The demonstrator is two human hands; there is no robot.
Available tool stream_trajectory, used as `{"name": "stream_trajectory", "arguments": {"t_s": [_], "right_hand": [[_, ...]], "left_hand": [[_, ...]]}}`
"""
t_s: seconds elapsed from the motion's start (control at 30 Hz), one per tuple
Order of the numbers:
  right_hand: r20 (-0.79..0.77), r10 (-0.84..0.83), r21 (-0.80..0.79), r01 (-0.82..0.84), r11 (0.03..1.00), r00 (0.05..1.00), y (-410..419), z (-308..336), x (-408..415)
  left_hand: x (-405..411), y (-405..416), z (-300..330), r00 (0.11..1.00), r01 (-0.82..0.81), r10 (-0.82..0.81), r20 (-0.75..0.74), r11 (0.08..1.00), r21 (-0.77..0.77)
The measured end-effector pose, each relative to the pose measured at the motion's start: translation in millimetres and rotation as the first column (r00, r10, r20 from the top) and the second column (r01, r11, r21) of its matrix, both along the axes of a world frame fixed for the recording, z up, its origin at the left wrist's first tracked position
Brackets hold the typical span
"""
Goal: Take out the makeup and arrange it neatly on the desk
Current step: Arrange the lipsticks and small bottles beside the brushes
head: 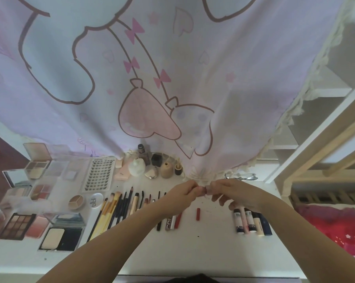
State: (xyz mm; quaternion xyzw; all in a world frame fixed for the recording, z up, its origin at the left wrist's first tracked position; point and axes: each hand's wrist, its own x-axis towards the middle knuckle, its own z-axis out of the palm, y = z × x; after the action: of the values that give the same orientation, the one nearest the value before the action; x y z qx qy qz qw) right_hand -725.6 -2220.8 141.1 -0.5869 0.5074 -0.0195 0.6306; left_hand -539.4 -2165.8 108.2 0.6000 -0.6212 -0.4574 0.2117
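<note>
- Nearest on the white worktop (203, 248): an open powder compact (60, 238), then a red lipstick (198, 213).
- Above them, left hand (180, 194) and right hand (229, 192) fingers together pinch a small pinkish item (203, 189), perhaps a lipstick.
- Farthest, small bottles (152, 164) line the curtain (172, 78).

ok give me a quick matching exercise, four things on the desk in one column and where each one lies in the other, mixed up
Things:
1. false lash card
2. brushes
3. lone red stick
4. row of tubes

Places:
A. under the right forearm
B. alone on bare desk, below the two hands
C. at the back, beside the open palettes
D. side by side, left of the left forearm

Pairs: 1-C, 2-D, 3-B, 4-A
</note>
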Motion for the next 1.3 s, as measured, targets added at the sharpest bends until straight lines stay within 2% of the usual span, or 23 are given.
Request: {"name": "stream_trajectory", "arguments": {"t_s": [0.1,0.27,0.4,0.53,0.63,0.7,0.77,0.93,1.03,1.1,1.13,1.2,1.3], "right_hand": [[-0.041,0.008,-0.016,-0.009,1.000,0.999,1,-1,2],[0.032,0.014,-0.001,-0.014,1.000,0.999,1,-2,-2],[-0.060,0.022,0.037,-0.020,0.999,0.998,1,-1,2],[-0.003,0.088,-0.015,-0.088,0.996,0.996,2,-7,-5],[0.034,0.049,0.036,-0.051,0.998,0.998,5,-11,-8],[-0.003,0.003,0.095,-0.003,0.995,1.000,7,-14,-6],[-0.062,0.027,0.087,-0.022,0.996,0.998,7,-15,-6],[0.025,0.064,0.061,-0.065,0.996,0.998,10,-22,-16],[0.008,0.067,0.089,-0.067,0.994,0.998,12,-23,-15],[-0.008,0.126,0.053,-0.125,0.991,0.992,12,-25,-16],[-0.016,0.159,0.031,-0.158,0.987,0.987,11,-26,-19],[-0.046,0.222,0.015,-0.221,0.975,0.974,11,-28,-27],[-0.052,0.228,0.088,-0.223,0.971,0.972,13,-32,-43]], "left_hand": [[-3,1,1,0.999,0.036,-0.035,0.036,0.999,-0.021],[1,2,0,0.999,0.028,-0.028,0.019,1.000,0.007],[-2,1,3,0.998,0.050,-0.050,0.033,0.999,-0.004],[-3,3,-1,0.998,0.053,-0.053,0.032,0.999,0.009],[-5,9,-5,0.999,0.042,-0.043,0.014,0.999,0.034],[-7,9,-6,0.999,0.043,-0.043,0.009,0.998,0.039],[-9,10,-5,0.999,0.049,-0.049,-0.007,0.998,0.041],[-10,14,-9,0.999,0.042,-0.040,-0.032,0.996,0.080],[-12,14,-15,0.997,0.073,-0.071,-0.020,0.992,0.100],[-12,15,-13,0.993,0.097,-0.083,-0.083,0.977,0.190],[-11,15,-12,0.983,0.128,-0.083,-0.164,0.950,0.284],[-6,15,-11,0.931,0.218,-0.026,-0.363,0.839,0.499],[2,16,-19,0.875,0.297,0.080,-0.478,0.691,0.659]]}}
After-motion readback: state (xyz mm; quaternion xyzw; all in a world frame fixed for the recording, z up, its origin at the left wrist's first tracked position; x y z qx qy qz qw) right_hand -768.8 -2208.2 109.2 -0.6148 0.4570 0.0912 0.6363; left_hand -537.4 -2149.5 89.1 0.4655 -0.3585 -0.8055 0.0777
